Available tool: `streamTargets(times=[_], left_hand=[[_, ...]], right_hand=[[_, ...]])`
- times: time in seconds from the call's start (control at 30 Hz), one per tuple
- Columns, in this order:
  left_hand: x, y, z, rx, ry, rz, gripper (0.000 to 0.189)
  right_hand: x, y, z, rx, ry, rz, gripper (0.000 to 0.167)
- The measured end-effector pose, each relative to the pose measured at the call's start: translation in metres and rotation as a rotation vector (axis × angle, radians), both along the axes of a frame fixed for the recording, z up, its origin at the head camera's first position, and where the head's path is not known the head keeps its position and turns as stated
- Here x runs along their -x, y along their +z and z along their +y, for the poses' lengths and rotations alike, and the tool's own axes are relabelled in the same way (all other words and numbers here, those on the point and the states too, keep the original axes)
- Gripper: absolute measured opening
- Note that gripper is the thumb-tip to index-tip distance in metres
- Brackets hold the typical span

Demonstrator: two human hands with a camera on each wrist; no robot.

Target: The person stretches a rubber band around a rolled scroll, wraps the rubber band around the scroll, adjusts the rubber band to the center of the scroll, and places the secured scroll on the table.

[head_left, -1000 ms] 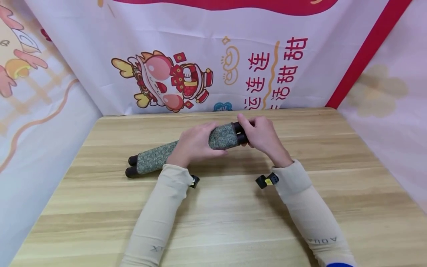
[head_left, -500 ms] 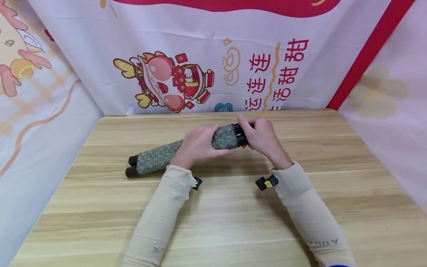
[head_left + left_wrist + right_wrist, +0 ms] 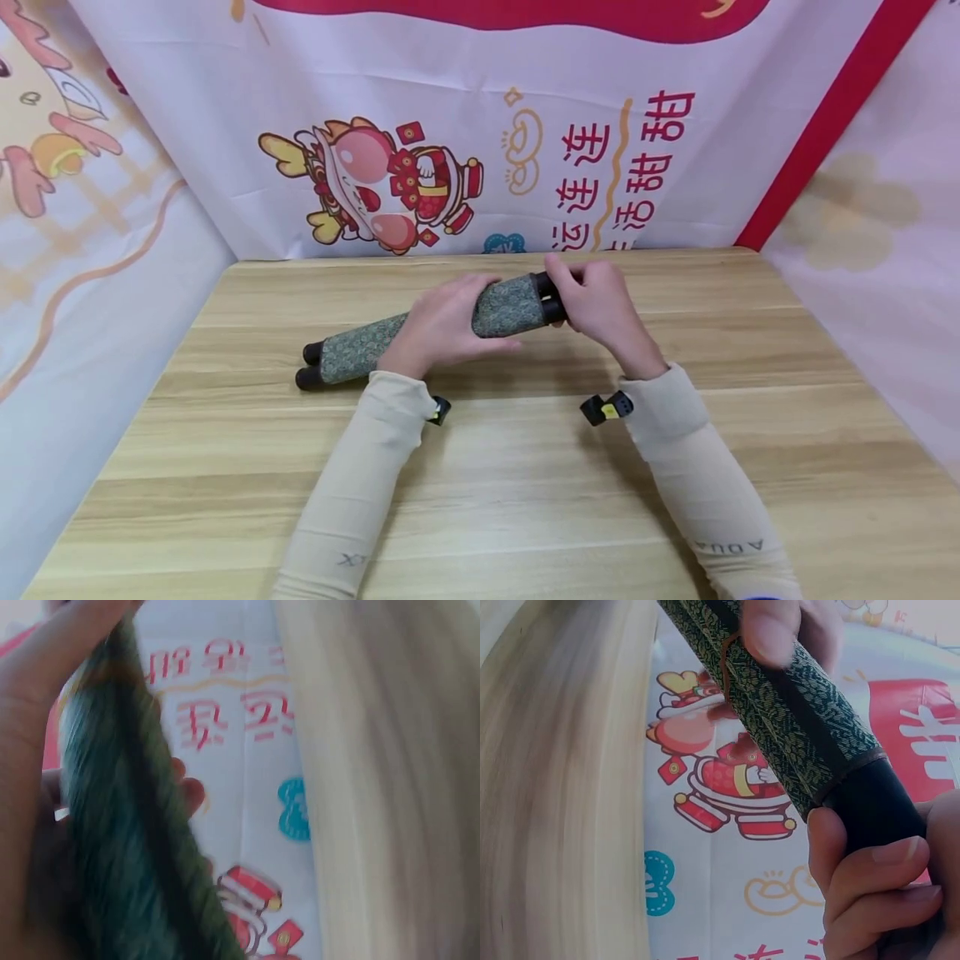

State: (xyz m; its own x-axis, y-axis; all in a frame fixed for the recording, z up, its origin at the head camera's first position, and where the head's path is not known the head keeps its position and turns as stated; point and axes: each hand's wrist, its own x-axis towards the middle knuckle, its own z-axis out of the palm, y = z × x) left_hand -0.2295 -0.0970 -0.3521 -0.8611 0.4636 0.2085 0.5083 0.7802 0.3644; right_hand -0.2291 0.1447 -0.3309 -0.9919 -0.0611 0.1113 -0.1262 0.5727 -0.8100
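A rolled scroll (image 3: 510, 307) in green patterned cloth lies slanted across the far part of the table, its right end higher in the head view. Two black roller knobs (image 3: 308, 379) stick out at its left end. My left hand (image 3: 438, 329) grips the scroll around the middle, hiding part of the cloth. At the right end, my right hand (image 3: 600, 304) holds the black knobs. In the right wrist view its curled fingers wrap a black knob (image 3: 874, 802) just past the cloth's edge. The left wrist view shows the green cloth (image 3: 112, 825) blurred and close, with a dark band along it.
The wooden table (image 3: 495, 500) runs up to a printed fabric backdrop (image 3: 465, 83) with a cartoon figure and red characters. More printed fabric (image 3: 112, 317) borders the table's left side, and a pale sheet (image 3: 862, 317) its right.
The scroll has shifted slightly to the right, along with my right hand. My left hand stays around its middle, and both hands keep their grip.
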Motion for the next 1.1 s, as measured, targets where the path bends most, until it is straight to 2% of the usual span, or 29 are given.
streamTargets(times=[0.13,0.37,0.47,0.6,0.67,0.77,0.93,1.0,1.1], left_hand=[[0.003,-0.004,0.002,0.001,-0.016,0.007,0.09],[0.005,-0.002,-0.011,0.052,0.022,-0.106,0.093],[0.002,-0.001,-0.007,0.028,0.016,-0.078,0.096],[0.0,-0.004,0.005,-0.037,-0.014,0.026,0.092],[0.002,-0.006,0.007,-0.045,-0.012,0.051,0.087],[0.005,-0.009,0.002,-0.017,0.005,0.029,0.084],[0.008,-0.006,-0.012,0.056,0.032,-0.062,0.089],[0.007,-0.006,-0.013,0.066,0.033,-0.064,0.09],[0.008,-0.007,-0.009,0.04,0.018,-0.012,0.091]], right_hand=[[0.001,-0.001,0.003,-0.013,0.002,0.009,0.065],[0.004,-0.002,0.009,-0.032,-0.03,-0.02,0.071],[0.003,-0.001,0.008,-0.033,-0.026,-0.016,0.072],[0.001,0.001,0.005,-0.031,-0.018,0.001,0.071],[0.001,0.002,0.005,-0.026,-0.015,0.001,0.071],[0.002,0.002,0.007,-0.014,-0.018,-0.008,0.07],[0.005,0.001,0.011,-0.008,-0.035,-0.021,0.069],[0.005,0.002,0.012,-0.006,-0.039,-0.02,0.068],[0.005,0.002,0.011,-0.011,-0.033,-0.018,0.069]])
